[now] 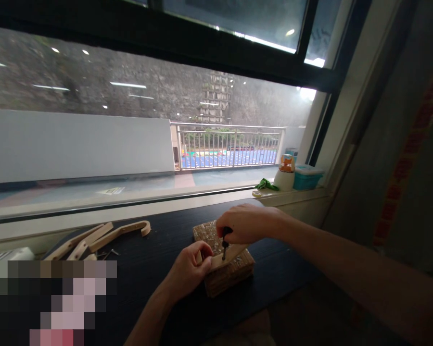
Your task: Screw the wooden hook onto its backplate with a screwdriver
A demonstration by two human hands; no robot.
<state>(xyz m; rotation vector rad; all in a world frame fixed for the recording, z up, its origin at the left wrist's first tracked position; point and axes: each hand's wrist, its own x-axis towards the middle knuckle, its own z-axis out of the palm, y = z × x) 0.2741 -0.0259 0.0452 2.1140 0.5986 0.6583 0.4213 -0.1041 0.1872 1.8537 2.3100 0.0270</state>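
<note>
My right hand (243,223) is closed around the dark handle of a screwdriver (225,244), held upright with its tip down on a pale wooden piece (234,252). That piece lies across a rough, layered wooden block (230,278) on the dark table. With fingers and thumb closed, my left hand (193,262) grips the near left end of the wooden piece. Whether a screw sits under the tip is too small to tell.
Several curved wooden pieces (94,240) lie at the table's left, with small metal bits (110,253) beside them. A blurred-out patch covers the lower left. On the windowsill stand a teal tub (308,179), a white bottle with an orange top (286,175) and a green cloth (266,184).
</note>
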